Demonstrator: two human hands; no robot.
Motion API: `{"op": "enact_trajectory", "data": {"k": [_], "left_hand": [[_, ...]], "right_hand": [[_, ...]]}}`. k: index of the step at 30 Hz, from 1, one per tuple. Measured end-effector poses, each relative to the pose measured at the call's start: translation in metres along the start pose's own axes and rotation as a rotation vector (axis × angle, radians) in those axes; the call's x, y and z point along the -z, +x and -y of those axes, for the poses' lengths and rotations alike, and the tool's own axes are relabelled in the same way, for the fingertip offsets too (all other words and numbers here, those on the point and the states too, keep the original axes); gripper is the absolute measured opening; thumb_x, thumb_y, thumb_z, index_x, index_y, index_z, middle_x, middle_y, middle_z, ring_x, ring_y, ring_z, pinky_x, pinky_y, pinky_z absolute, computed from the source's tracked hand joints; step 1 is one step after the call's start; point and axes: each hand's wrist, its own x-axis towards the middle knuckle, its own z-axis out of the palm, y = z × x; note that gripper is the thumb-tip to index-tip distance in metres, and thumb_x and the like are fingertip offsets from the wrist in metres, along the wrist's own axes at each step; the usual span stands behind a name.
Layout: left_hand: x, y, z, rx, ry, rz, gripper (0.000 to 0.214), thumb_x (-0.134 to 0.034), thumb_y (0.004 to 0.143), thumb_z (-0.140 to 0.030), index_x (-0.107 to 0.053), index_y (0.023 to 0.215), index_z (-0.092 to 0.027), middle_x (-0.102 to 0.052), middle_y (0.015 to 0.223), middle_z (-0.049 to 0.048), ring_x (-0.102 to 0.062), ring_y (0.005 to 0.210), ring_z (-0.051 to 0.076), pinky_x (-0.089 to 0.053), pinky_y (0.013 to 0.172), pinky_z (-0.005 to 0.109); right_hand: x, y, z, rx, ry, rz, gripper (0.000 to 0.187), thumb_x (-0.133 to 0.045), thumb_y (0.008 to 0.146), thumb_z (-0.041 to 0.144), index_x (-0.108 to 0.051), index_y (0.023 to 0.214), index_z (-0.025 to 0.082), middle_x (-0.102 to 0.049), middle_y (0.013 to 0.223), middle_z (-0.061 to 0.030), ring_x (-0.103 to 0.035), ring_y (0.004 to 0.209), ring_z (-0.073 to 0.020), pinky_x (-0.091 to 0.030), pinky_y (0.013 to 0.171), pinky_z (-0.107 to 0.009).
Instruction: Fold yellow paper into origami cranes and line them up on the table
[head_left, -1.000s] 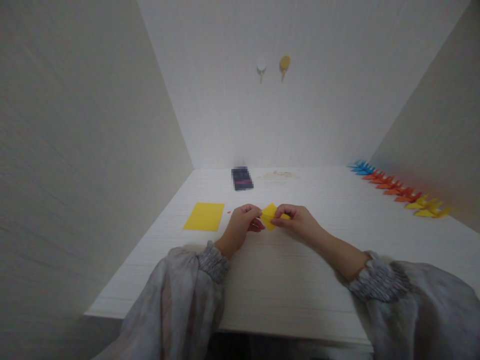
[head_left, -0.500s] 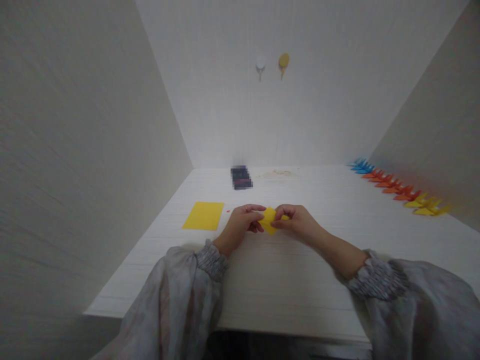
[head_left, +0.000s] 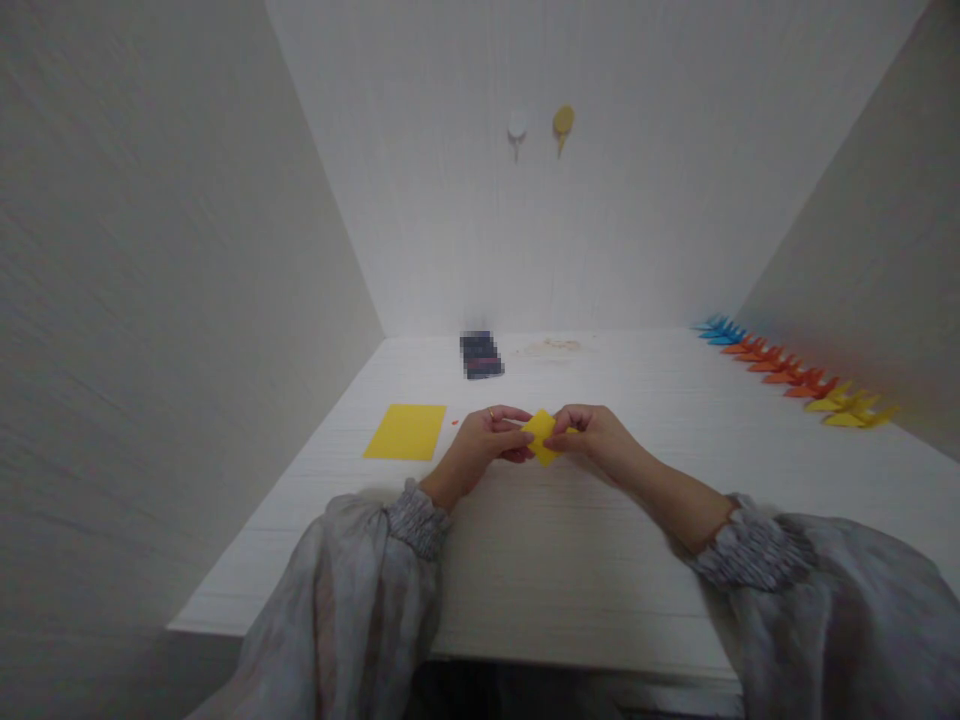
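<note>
A small folded piece of yellow origami paper (head_left: 541, 440) is held between my two hands, a little above the white table (head_left: 570, 590). My left hand (head_left: 491, 438) grips its left side, thumb in front and fingers behind; a ring shows on one finger. My right hand (head_left: 585, 432) pinches the right side between thumb and fingers, and a bit of yellow sticks out beneath that hand. Flat on the table to the left of my left hand lies a square yellow sheet (head_left: 405, 432). A tiny orange scrap (head_left: 454, 422) sits between sheet and hand.
Folded paper cranes, blue (head_left: 721, 332), orange (head_left: 780, 365) and yellow (head_left: 851, 405), line the right wall. A pixelated dark object (head_left: 481, 356) lies near the back wall. Tan bits (head_left: 559, 345) are beside it. White (head_left: 516, 130) and yellow hooks (head_left: 562, 125) hang on the wall.
The folded yellow paper has turned slightly and shows more of a diamond face. My left thumb has shifted a little to the right on it. The view has moved slightly.
</note>
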Motion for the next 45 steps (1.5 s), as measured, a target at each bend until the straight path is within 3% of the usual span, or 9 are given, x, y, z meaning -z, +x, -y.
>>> {"op": "enact_trajectory", "data": {"k": [15, 31, 36, 40, 45], "left_hand": [[-0.0005, -0.001, -0.004, 0.034, 0.061, -0.053, 0.03, -0.066, 0.061, -0.021, -0.054, 0.087, -0.011, -0.063, 0.057, 0.0027, -0.061, 0.052, 0.012, -0.047, 0.049, 0.019], [0.0026, -0.0025, -0.0024, -0.084, 0.049, -0.044, 0.036, -0.062, 0.062, -0.024, -0.039, 0.088, -0.016, -0.062, 0.051, -0.0009, -0.06, 0.048, 0.013, -0.044, 0.048, 0.021], [0.0027, -0.0021, -0.0031, -0.047, 0.039, -0.015, 0.033, -0.059, 0.066, -0.024, -0.036, 0.088, -0.017, -0.062, 0.053, -0.0001, -0.061, 0.051, 0.015, -0.045, 0.05, 0.023], [-0.0009, -0.0029, -0.0073, -0.006, 0.036, -0.061, 0.029, -0.054, 0.071, -0.031, -0.037, 0.09, -0.016, -0.06, 0.056, -0.0006, -0.06, 0.049, 0.014, -0.045, 0.046, 0.022], [-0.0017, -0.0019, -0.0049, -0.038, 0.138, -0.065, 0.041, -0.064, 0.063, -0.032, -0.038, 0.09, -0.016, -0.06, 0.055, -0.0006, -0.058, 0.048, 0.012, -0.044, 0.045, 0.02]], "right_hand": [[-0.0013, -0.0018, 0.002, -0.032, 0.102, -0.001, 0.016, -0.067, 0.049, 0.015, -0.051, 0.051, 0.015, -0.058, 0.053, 0.0021, -0.052, 0.049, -0.01, -0.038, 0.05, -0.024], [-0.0009, 0.0003, -0.001, -0.024, 0.107, -0.002, 0.019, -0.07, 0.047, 0.021, -0.053, 0.053, 0.015, -0.059, 0.052, 0.0006, -0.053, 0.046, -0.0102, -0.04, 0.049, -0.025], [0.001, 0.0015, -0.0027, -0.013, 0.083, -0.004, 0.02, -0.071, 0.047, 0.019, -0.052, 0.054, 0.015, -0.059, 0.053, 0.0012, -0.054, 0.048, -0.0104, -0.041, 0.051, -0.025], [0.0015, 0.0024, -0.0047, -0.014, 0.065, -0.018, 0.02, -0.07, 0.048, 0.02, -0.051, 0.054, 0.015, -0.059, 0.052, 0.0011, -0.053, 0.047, -0.01, -0.041, 0.05, -0.024], [0.0, 0.0023, -0.0059, -0.015, 0.049, -0.013, 0.02, -0.069, 0.049, 0.022, -0.05, 0.054, 0.016, -0.059, 0.052, 0.0008, -0.054, 0.047, -0.0105, -0.041, 0.049, -0.024]]}}
